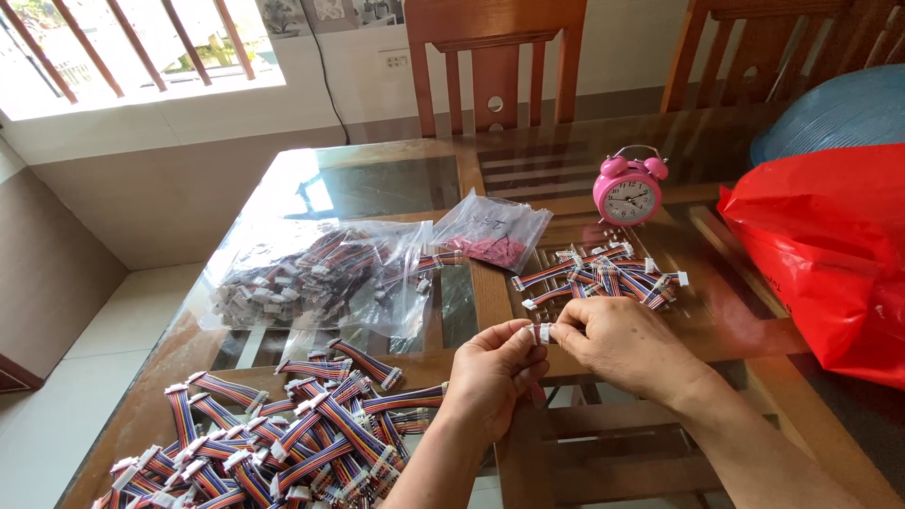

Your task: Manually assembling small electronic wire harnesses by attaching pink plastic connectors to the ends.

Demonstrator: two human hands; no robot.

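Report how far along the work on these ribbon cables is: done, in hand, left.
Done, apparently: a large pile of multicoloured cables with white connectors lies at the near left. In hand: the left hand and right hand pinch a small white connector between them. Possibly left: a smaller cable pile by the pink alarm clock, plus the clear bag of cables. Which pile is finished cannot be confirmed.

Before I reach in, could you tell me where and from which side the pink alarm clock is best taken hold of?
Grip the pink alarm clock around its round body, coming down from above and the front. It stands upright facing the near edge, with open glass table to its left. The thin handle and twin bells on top look less secure. The red bag crowds its right.
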